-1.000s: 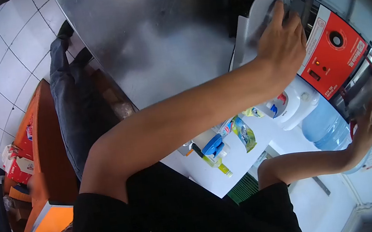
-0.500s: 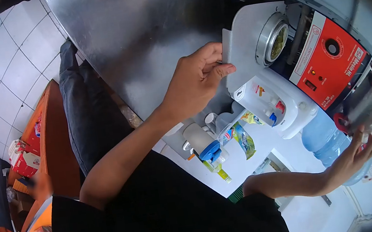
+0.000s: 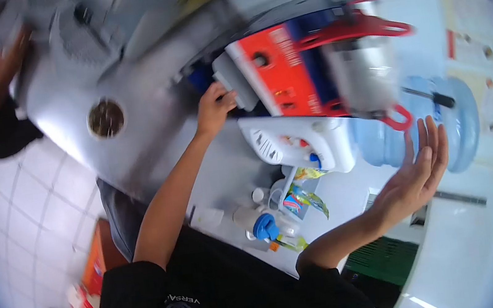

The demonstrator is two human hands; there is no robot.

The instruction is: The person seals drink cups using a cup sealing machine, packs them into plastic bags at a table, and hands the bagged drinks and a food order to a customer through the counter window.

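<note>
My left hand (image 3: pixel 214 108) is closed at the edge of the grey metal sliding tray (image 3: pixel 240 86) of a cup sealer, whose red front panel (image 3: pixel 276 69) carries a black dial. Most of the tray sits inside the machine, and its cup holder is hidden there. My right hand (image 3: pixel 414 175) is raised with its fingers stretched out and nothing in it. Just above those fingertips is a red roll holder (image 3: pixel 399 118) on the sealer, with a roll of clear film (image 3: pixel 363 73). Both appear blurred.
A large blue water bottle (image 3: pixel 463 119) stands behind my right hand. Nearer me are a white dispenser (image 3: pixel 335 142) and a blue-lidded tumbler (image 3: pixel 265 226). On the steel counter (image 3: pixel 159 128) sits a round container of dark contents (image 3: pixel 106 118). Another person's hand (image 3: pixel 14 52) is at far left.
The tray has slid into the sealer with my left hand on it, taking its cup holder out of sight. My view has swung left, bringing the other person in. My right hand stays open.
</note>
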